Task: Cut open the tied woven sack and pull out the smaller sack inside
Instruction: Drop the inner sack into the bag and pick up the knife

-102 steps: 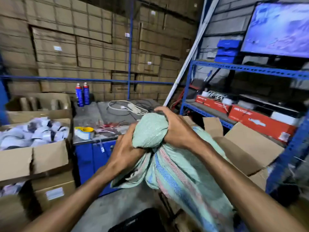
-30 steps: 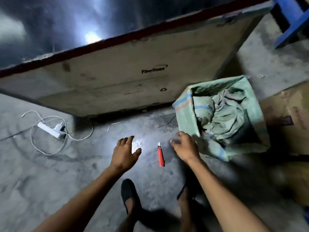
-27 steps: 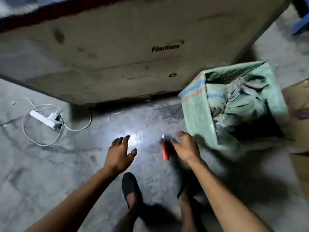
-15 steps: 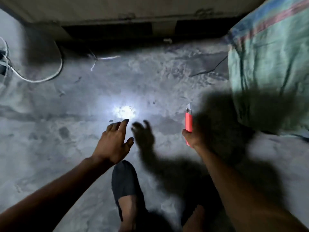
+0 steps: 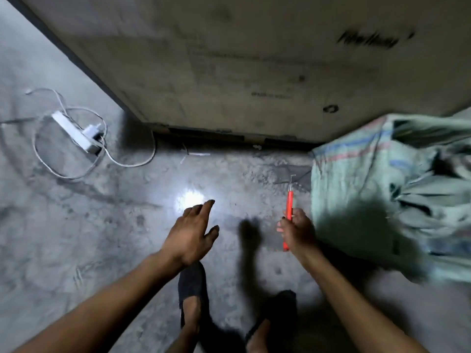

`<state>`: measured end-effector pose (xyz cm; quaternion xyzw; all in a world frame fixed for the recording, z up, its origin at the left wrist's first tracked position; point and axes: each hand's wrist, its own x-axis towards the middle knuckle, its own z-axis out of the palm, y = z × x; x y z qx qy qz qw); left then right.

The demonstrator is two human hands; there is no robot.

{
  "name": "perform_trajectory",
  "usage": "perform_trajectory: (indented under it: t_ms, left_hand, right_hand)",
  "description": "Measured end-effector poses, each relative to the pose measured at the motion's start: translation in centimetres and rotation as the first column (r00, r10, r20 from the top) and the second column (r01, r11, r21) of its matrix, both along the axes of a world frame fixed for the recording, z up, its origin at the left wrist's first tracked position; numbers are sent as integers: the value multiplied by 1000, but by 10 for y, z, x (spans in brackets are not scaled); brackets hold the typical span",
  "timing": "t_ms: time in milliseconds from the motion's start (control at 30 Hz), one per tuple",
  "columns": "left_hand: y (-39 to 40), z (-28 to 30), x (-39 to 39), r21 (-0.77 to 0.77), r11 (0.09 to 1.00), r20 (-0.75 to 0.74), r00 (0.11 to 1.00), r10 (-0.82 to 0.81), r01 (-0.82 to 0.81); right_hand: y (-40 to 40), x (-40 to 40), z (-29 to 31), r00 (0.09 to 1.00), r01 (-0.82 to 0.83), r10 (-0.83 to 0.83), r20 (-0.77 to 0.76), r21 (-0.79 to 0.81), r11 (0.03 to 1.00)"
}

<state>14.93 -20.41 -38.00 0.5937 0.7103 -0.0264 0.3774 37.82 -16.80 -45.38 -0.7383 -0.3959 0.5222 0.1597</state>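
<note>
- The right hand [image 5: 297, 231] is closed around a thin red plastic cutter knife [image 5: 288, 212], with its small blade end pointing away from the person.
- The left hand [image 5: 192, 231] is open and holds nothing. Its fingers are spread over the grey concrete floor [image 5: 102, 225].
- Just to the right of the right hand sits the big green woven sack with blue and red stripes [image 5: 356, 179]. More crumpled green sack cloth [image 5: 433, 200] shows at its top.
- Past both hands leans a big flat brown cardboard box [image 5: 254, 72].
- Far to the left lies a white power strip with a looped cord [image 5: 76, 135].
- I think this is the get-the-knife step. Next, the blade must reach the sack's tie, with the free hand holding the sack steady.
</note>
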Motion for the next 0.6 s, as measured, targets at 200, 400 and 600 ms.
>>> perform_trajectory:
  t_ms: [200,400,600]
  left_hand:
    - [33,240,34,404,912,118,993,27,-73]
    - [60,393,43,662,743,172,985,-20,-101]
    - [129,448,14,797,601,62,998,6,-53]
  right_hand:
    - [32,22,285,970,-2,85,-227,342,940]
    - [63,31,467,920,95,135,-368,544,834]
    - [139,19,529,982,49,87,-168,671,740]
